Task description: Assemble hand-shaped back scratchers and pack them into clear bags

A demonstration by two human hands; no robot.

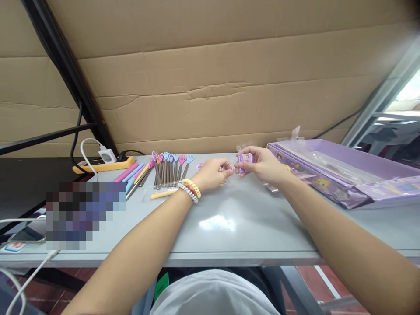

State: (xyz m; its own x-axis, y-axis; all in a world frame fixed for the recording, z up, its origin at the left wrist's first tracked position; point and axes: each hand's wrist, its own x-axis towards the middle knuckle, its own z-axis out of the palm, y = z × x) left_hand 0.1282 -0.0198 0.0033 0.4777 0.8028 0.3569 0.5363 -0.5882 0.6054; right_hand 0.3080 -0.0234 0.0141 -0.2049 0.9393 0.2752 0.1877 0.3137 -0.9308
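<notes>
Right hand (265,163) pinches small purple printed piece (246,162) above grey table (256,227), left of purple box (348,157); left hand (212,173) bunched beside it, grip unclear; piece could drop if right thumb slips.

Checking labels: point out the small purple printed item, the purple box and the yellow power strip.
Small purple printed item (245,158): head view, on its printed face.
Purple box (361,157): head view, on its inner wall.
Yellow power strip (104,166): head view, on its near side.

Purple patterned piece (244,158), lilac box (367,153) with cartoon print, grey table (252,232), yellow power strip (123,164)
</notes>
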